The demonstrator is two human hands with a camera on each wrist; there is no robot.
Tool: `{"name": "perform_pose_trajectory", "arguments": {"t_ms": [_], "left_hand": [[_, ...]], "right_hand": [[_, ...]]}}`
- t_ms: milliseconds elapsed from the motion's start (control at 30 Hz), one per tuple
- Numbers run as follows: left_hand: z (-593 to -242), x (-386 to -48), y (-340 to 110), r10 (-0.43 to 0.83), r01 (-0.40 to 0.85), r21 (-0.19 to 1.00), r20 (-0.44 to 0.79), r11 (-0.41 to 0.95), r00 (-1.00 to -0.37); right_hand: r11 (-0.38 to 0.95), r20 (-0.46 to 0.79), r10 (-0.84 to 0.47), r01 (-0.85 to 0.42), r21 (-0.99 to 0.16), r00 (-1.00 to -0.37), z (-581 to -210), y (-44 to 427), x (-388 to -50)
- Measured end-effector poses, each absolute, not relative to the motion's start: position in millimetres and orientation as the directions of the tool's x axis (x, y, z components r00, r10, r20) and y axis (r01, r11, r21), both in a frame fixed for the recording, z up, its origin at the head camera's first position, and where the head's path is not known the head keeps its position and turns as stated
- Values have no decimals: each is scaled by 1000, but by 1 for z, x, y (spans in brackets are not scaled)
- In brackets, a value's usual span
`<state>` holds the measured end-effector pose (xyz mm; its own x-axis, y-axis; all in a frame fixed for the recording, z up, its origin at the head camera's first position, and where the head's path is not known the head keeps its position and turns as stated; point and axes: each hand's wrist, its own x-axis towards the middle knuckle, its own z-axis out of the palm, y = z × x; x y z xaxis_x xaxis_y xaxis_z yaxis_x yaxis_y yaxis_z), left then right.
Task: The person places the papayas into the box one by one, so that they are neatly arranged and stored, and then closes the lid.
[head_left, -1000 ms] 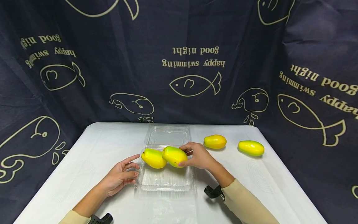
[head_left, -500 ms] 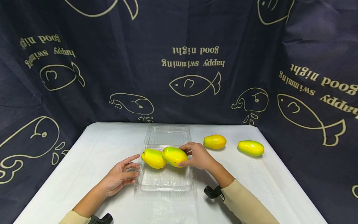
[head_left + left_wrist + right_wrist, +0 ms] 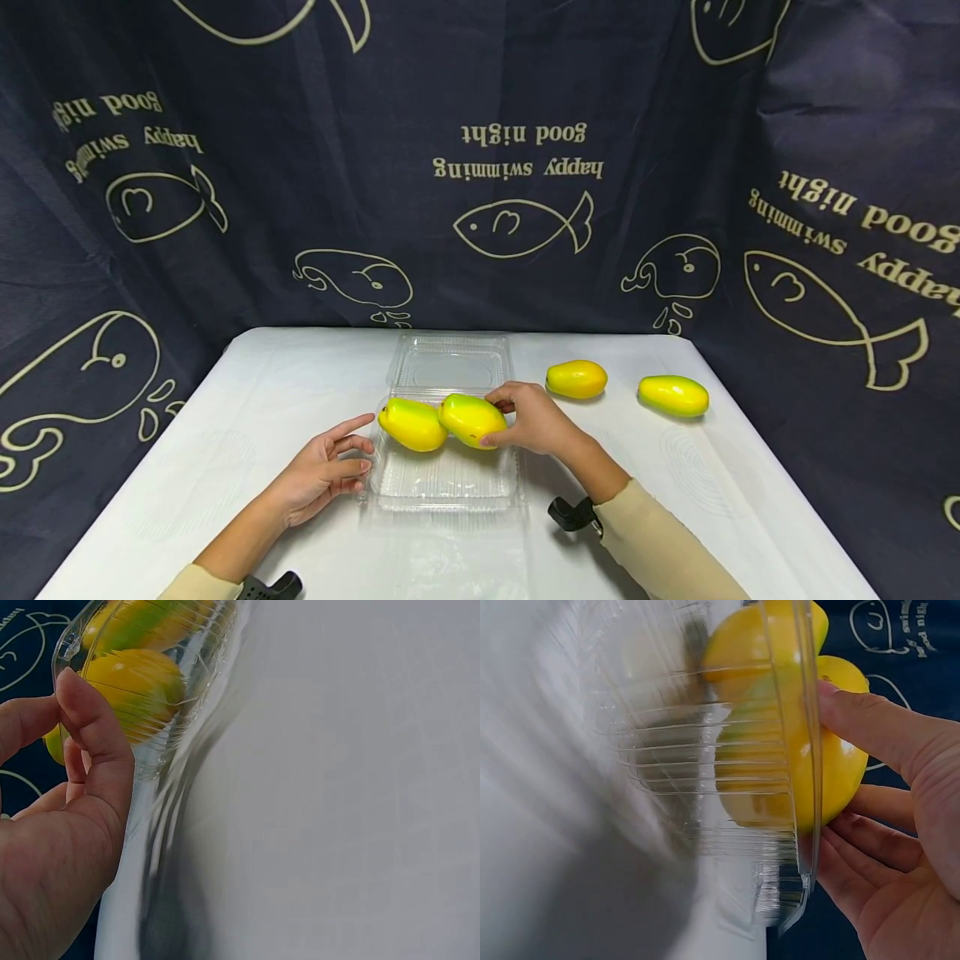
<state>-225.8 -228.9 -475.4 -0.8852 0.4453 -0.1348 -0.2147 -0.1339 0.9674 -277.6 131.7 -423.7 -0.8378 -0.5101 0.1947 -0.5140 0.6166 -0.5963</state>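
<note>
My right hand (image 3: 536,419) grips a yellow-green papaya (image 3: 471,421) by its right end, thumb in front and fingers behind, over a clear plastic clamshell box (image 3: 450,483). Against its left end sits another papaya (image 3: 411,424), in the back left of the box's base. My left hand (image 3: 318,475) is at the box's left edge with its fingers loosely spread. In the left wrist view, that hand's thumb (image 3: 94,724) is by the box rim; whether it touches is unclear. The right wrist view shows the gripped papaya (image 3: 840,742) partly through the clear wall.
The box's lid (image 3: 450,364) lies folded back behind the base. To the right on the white table (image 3: 285,375) lie a yellow papaya (image 3: 577,379) and a greener papaya (image 3: 672,396). A dark printed cloth (image 3: 510,292) rises behind and at both sides.
My right hand and the papaya in it have shifted very slightly to the right. The left hand, the other papayas and the box look the same.
</note>
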Motion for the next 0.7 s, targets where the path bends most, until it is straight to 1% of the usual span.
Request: {"name": "perform_pose_trajectory", "arguments": {"t_ms": [133,433,700], "left_hand": [[-475,-226,-229,444,-216,967,-136,-134,-886],[-476,-226,-229,443,-214,967,-134,-136,-886],[-476,-225,-229,450,-208,968,-125,-141,-884]], "right_hand": [[620,201,-518,-527,-582,-832,-424,132,-278],[612,198,-526,-530,-587,-827,-424,134,-279],[655,204,-516,-536,-532,-832,-426,135,-279]]}}
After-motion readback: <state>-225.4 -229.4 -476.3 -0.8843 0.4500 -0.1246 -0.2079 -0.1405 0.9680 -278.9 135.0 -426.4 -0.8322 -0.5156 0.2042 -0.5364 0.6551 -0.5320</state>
